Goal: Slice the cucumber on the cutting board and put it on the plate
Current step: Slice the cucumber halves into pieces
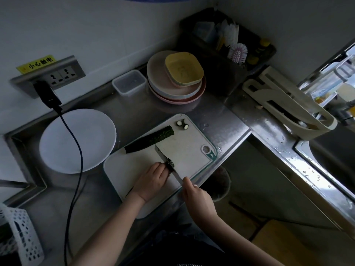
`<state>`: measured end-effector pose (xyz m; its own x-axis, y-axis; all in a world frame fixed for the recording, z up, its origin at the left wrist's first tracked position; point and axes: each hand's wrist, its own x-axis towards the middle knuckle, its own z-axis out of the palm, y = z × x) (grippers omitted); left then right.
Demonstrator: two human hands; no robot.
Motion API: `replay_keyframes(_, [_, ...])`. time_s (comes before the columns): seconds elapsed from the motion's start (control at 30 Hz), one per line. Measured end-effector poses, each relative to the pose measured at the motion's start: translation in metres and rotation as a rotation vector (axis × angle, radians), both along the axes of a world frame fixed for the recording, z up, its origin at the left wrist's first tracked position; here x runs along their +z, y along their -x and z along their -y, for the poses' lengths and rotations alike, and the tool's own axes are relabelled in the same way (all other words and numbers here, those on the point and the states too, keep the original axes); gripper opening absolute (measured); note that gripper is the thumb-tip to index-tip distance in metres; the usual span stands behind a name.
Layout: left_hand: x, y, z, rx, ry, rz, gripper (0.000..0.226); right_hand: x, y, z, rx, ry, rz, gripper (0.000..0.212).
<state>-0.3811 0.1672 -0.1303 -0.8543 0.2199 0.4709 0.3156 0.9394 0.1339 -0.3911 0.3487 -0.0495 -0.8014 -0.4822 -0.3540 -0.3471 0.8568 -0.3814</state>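
Cucumber (pixel 149 141) lies in two parts on the white plastic cutting board (pixel 123 169): a long dark, bumpy-skinned length resting diagonally across the board's far side, and a short piece (pixel 170 164) near the middle under the knife (pixel 166 156); the left hand (pixel 151 179) curls over that short piece, fingertips pinning it down; the right hand (pixel 196 196) grips the knife handle, the broad flat blade standing on edge against the piece; two small pale-fleshed end cuts (pixel 182 124) sit at the board's far corner. By the look of it the slicing has barely begun; no slices are visible beside the blade, the long length is uncut, and the round white plate (pixel 57 143) to the left, smooth and matte, holds nothing; a black cable (pixel 76 150) drapes across it on the steel counter (pixel 221 120).
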Motion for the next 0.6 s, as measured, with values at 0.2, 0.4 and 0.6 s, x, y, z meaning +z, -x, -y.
replay_keyframes(0.2, [-0.001, 0.000, 0.002, -0.022, -0.008, 0.001, 0.018, -0.008, 0.005, 0.004, 0.044, -0.068, 0.010, 0.017])
replay_keyframes(0.4, [0.002, 0.000, 0.002, -0.031, -0.052, 0.084, 0.024, -0.005, 0.008, 0.004, 0.000, -0.041, 0.054, 0.012])
replay_keyframes(0.6, [-0.005, -0.008, 0.008, 0.006, -0.099, 0.204, 0.028, 0.006, 0.047, -0.015, -0.041, 0.077, 0.166, 0.012])
